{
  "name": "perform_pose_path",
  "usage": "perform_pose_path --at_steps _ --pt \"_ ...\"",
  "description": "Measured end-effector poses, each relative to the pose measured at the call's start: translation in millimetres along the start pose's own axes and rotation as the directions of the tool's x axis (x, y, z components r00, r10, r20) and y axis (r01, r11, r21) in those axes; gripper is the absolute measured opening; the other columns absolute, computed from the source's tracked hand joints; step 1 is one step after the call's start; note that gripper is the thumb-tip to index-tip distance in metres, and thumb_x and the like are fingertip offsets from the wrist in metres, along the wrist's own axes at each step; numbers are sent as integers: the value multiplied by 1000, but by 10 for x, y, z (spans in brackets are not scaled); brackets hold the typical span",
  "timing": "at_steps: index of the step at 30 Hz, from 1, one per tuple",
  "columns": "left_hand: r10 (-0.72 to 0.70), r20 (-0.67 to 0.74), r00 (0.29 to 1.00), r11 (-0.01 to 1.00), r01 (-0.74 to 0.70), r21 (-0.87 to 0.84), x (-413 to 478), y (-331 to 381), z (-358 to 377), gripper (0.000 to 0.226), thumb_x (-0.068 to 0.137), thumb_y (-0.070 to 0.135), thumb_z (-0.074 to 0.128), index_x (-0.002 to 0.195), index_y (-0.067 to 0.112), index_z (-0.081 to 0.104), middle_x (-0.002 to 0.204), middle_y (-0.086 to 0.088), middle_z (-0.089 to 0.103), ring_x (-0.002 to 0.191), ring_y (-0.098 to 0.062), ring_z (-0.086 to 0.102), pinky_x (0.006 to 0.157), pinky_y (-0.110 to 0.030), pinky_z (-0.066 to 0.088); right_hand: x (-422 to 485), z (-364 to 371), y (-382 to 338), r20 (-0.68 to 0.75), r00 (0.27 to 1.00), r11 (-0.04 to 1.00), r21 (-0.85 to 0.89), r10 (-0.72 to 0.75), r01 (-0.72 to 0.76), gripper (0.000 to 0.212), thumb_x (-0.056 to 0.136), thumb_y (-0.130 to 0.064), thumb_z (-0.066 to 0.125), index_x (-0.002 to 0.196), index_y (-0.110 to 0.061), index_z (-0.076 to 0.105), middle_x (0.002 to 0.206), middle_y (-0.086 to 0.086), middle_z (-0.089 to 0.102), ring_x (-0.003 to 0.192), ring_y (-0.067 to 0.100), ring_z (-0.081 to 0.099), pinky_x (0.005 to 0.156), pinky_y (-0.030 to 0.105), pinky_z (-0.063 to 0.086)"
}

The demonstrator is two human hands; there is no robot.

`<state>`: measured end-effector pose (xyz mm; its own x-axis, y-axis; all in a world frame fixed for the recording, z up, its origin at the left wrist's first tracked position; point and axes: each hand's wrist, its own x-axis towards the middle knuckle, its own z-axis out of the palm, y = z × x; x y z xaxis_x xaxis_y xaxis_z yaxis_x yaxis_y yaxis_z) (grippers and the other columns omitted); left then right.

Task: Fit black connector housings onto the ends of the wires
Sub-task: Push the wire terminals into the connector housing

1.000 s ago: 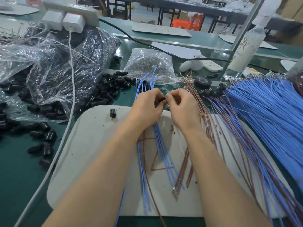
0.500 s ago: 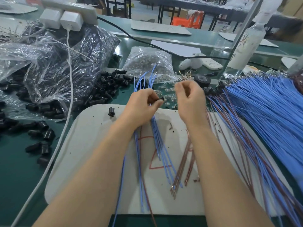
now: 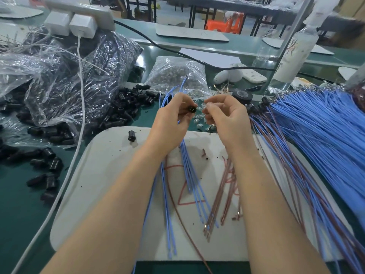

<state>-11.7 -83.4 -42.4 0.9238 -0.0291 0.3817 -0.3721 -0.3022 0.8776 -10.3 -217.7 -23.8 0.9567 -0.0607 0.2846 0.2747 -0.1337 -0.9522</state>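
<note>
My left hand [image 3: 173, 117] grips a black connector housing [image 3: 191, 109] between thumb and fingers, its open end turned toward me, along with a few blue wires [image 3: 189, 175] that hang down over the white board [image 3: 102, 175]. A short gap to its right, my right hand [image 3: 225, 113] has its fingers curled with the fingertips pinched together; whether a small part or wire end sits in them I cannot tell. Brown wires [image 3: 223, 196] lie on the board below my right wrist. One loose black housing [image 3: 131, 136] lies on the board's far left corner.
A pile of black housings [image 3: 126, 107] spills from clear bags [image 3: 65, 76] at the left. A big bundle of blue and brown wires [image 3: 320, 135] fans across the right. A bag of small parts [image 3: 175, 74], a tape roll [image 3: 242, 95], a white cable [image 3: 79, 115] and a bottle [image 3: 294, 50] stand behind.
My hands, joined at the housing a second ago, have parted. The right hand swung out to the right and has come back close to the left, which still holds the housing.
</note>
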Motion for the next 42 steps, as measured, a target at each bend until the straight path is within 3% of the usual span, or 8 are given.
perform_pose_path --at_steps 3,6,11,16,22,33,38,42 --pt "-5 0 1000 1000 5 -17 3 -11 -1 25 89 -8 51 96 17 52 100 -4 68 98 -9 65 95 -24 49 -3 -15 -10 27 995 987 -126 -99 101 13 88 -6 62 90 -19 62 81 3 68 75 12 63 75 28 53" --pt "-10 5 1000 1000 10 -14 3 -25 3 24 90 -7 50 98 15 53 99 -2 69 97 -8 65 93 -20 48 -11 -23 -32 45 986 968 -188 -162 168 16 86 -4 65 89 -20 64 81 -7 67 76 3 63 76 17 50" --pt "-2 0 1000 1000 2 15 4 -22 8 23 90 -5 51 98 16 53 96 -2 68 94 -7 64 90 -17 48 -31 -25 -47 53 980 937 -286 -192 200 15 87 -6 65 94 -17 71 81 -15 67 74 -3 63 76 13 50" --pt "28 8 1000 998 -28 60 -10 8 14 16 90 -4 51 103 5 57 95 -4 68 94 -13 65 93 -27 50 -48 5 -55 54 966 884 -391 -254 255 12 87 -7 65 96 -11 73 78 -16 65 74 -3 62 77 12 50" --pt "34 8 999 981 -35 190 -6 18 20 15 92 4 53 105 9 59 94 -3 68 91 -17 64 87 -36 51 -55 13 -50 22 949 837 -466 -314 287 2 85 -9 67 85 -10 68 70 -12 61 73 5 60 71 17 48" --pt "47 28 998 967 -53 248 -3 8 25 17 92 8 55 107 13 61 94 1 69 87 -13 63 82 -31 50 -42 -16 -46 34 952 800 -532 -305 276 4 84 -9 68 86 -10 72 71 -7 65 69 9 63 73 24 50" --pt "71 64 995 953 -86 289 -6 37 15 18 92 8 57 107 11 64 94 -2 69 86 -17 60 81 -29 47 -33 -33 -37 41 957 804 -532 -287 264 5 84 -9 68 85 -10 72 71 -6 65 69 10 63 71 19 49" --pt "48 73 996 930 -71 360 -12 47 2 20 92 19 59 111 18 66 96 3 68 98 -18 49 84 -23 38 -1 -118 -28 41 969 815 -533 -244 228 5 84 -11 68 86 -12 73 70 -9 63 69 3 59 69 10 45"
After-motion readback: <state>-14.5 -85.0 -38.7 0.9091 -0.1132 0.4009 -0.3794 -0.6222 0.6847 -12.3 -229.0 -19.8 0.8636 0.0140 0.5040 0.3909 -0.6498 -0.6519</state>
